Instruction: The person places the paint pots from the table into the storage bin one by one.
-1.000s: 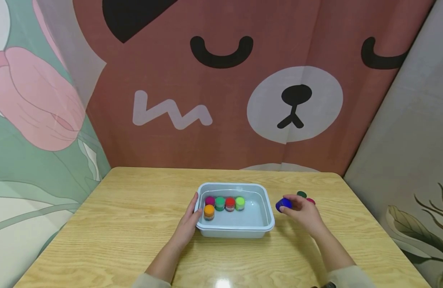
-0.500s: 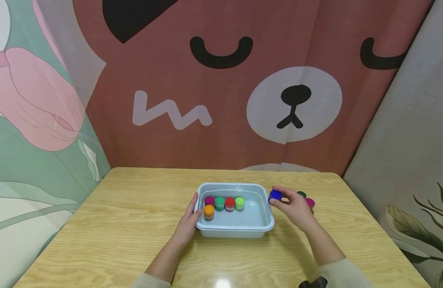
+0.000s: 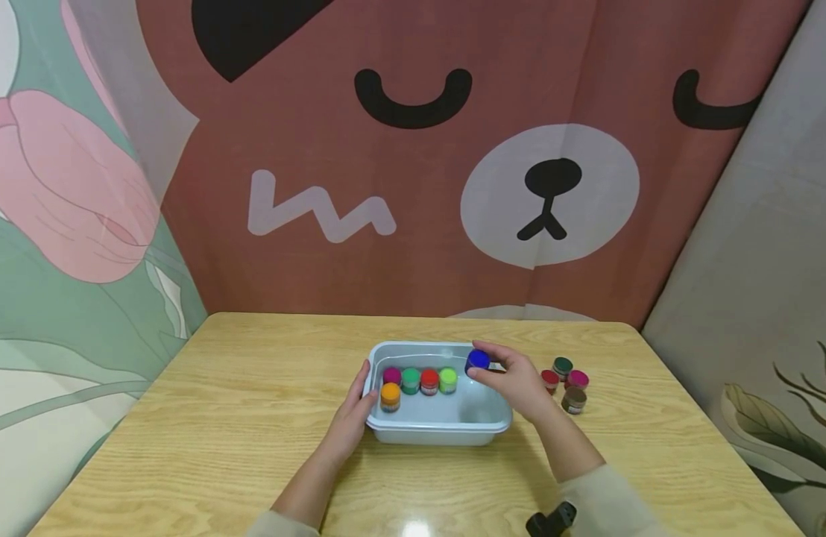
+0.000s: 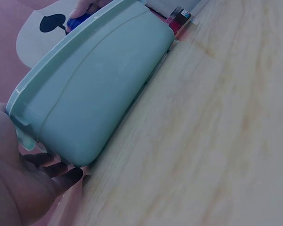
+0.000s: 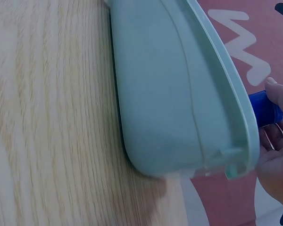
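Observation:
My right hand (image 3: 516, 380) pinches a small blue paint jar (image 3: 478, 362) between thumb and fingers, over the right part of a pale blue plastic tub (image 3: 440, 427). In the right wrist view the blue jar shows beyond the tub's rim. My left hand (image 3: 349, 410) grips the tub's left side, thumb at the rim and fingers along the outer wall. Inside the tub, a purple jar (image 3: 391, 375), a green jar (image 3: 410, 380), a red jar (image 3: 429, 382) and a light green jar (image 3: 448, 380) stand in a row. An orange jar (image 3: 390, 397) stands in front of the purple one.
Right of the tub, on the wooden table (image 3: 252, 418), a dark green jar (image 3: 563, 366), a dark red jar (image 3: 550, 381), a pink jar (image 3: 578, 379) and a brown jar (image 3: 574, 400) stand close together. A printed curtain (image 3: 413, 276) hangs behind the table.
My right hand has carried the blue paint jar leftward from beside the tub to above its inside. The jars at the right, partly hidden before, now show. My left hand and the tub have stayed put.

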`<state>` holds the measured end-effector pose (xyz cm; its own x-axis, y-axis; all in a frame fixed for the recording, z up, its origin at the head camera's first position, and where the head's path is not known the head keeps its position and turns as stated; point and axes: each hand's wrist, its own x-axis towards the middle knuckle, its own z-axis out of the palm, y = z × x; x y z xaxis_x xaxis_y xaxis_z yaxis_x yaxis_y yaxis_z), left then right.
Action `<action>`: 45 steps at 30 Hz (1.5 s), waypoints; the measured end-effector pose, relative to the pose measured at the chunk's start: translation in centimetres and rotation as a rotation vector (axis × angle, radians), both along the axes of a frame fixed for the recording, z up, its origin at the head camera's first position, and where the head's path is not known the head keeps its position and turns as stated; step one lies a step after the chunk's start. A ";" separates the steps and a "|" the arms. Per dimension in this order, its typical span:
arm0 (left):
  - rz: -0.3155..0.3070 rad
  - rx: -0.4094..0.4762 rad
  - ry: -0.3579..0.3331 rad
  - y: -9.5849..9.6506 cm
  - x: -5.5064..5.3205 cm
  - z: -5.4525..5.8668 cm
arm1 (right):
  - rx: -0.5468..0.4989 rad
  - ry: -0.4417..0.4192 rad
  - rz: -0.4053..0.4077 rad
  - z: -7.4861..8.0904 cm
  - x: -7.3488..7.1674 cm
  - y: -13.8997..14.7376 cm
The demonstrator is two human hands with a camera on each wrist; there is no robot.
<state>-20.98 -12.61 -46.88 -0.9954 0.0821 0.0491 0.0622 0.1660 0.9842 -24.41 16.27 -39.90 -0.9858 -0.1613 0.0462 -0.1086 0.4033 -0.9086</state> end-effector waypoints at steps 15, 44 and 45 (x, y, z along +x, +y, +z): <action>0.002 -0.002 0.003 0.0 0.0 0.0 | -0.016 -0.010 0.040 -0.6 -1.3 -3.7; 0.005 -0.017 0.006 -0.1 -0.1 -0.1 | 0.078 0.020 0.189 -1.4 -2.3 -7.3; 0.005 -0.022 0.012 -0.1 -0.1 -0.1 | 0.077 0.019 0.194 -1.5 -2.3 -7.4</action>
